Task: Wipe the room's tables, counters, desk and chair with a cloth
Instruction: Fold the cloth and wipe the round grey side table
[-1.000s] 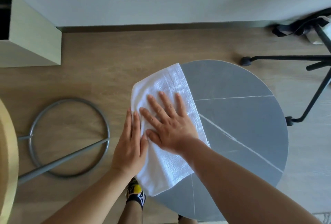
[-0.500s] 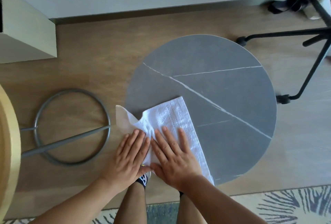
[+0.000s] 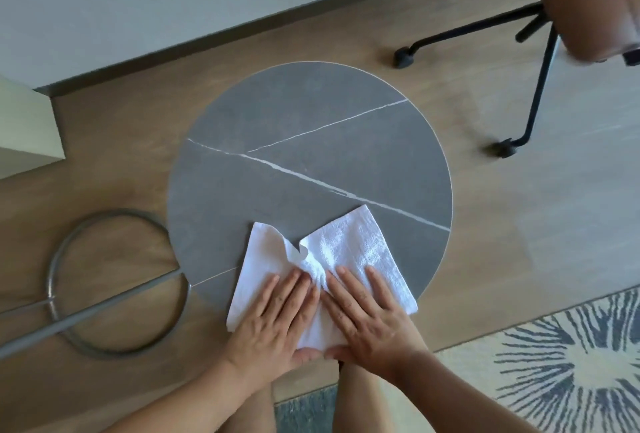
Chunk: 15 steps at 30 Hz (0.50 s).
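Bright soft daylight, faint shadows, wide-angle bowing, motion-blurred chair [image 3: 585, 0] top right.

I see a furnished living space: wood-plank floor [image 3: 519, 225], patterned rug [image 3: 554, 363] at four o'clock, round grey side table [image 3: 311, 142] centred, black-legged chair [image 3: 540, 62] at one o'clock.

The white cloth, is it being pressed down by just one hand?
No, both the left hand and right hand lie flat on the white cloth.
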Motion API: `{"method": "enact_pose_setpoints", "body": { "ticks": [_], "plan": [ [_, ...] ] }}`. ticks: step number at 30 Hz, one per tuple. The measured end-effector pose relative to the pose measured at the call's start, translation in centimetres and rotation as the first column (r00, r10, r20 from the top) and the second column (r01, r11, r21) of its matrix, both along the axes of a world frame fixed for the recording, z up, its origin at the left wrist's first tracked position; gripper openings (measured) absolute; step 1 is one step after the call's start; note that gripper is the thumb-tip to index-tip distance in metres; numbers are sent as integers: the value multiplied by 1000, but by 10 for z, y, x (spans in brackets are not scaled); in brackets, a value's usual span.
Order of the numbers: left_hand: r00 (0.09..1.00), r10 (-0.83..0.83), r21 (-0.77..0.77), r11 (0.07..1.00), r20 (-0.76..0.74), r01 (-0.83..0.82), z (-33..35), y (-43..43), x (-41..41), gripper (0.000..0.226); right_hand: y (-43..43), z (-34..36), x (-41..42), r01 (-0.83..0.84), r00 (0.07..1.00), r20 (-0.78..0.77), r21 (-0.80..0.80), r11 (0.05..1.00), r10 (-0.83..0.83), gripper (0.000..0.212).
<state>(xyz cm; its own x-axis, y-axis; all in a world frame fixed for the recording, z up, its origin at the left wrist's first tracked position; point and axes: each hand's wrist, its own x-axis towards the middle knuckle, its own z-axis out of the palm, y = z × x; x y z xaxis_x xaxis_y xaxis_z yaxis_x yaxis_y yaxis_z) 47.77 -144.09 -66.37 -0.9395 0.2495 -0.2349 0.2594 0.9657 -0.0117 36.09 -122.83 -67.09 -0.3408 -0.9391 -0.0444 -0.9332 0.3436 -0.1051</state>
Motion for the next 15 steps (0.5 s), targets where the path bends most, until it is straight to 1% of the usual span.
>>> {"method": "enact_pose_setpoints", "body": {
  "ticks": [5,9,11,13,15],
  "plan": [
    [998,-55,32,998,38,53,7,32,-45,105,44,-9,-32,22,999,-37,-34,999,-24,87],
    [996,-92,74,993,-9,92,7,53,-98,99,71,-11,-62,145,989,-10,-128,981,-148,94],
    [994,-104,82,991,-44,108,5,60,-126,93,78,-9,-77,217,976,34,-141,966,-214,93],
    [990,-115,78,990,-82,122,1,65,-153,85,77,-7,-90,309,949,109,-144,940,-296,86],
    [984,-131,81,987,-123,141,-3,66,-181,77,69,-4,-101,437,889,214,-131,890,-405,78]
  ]
}}
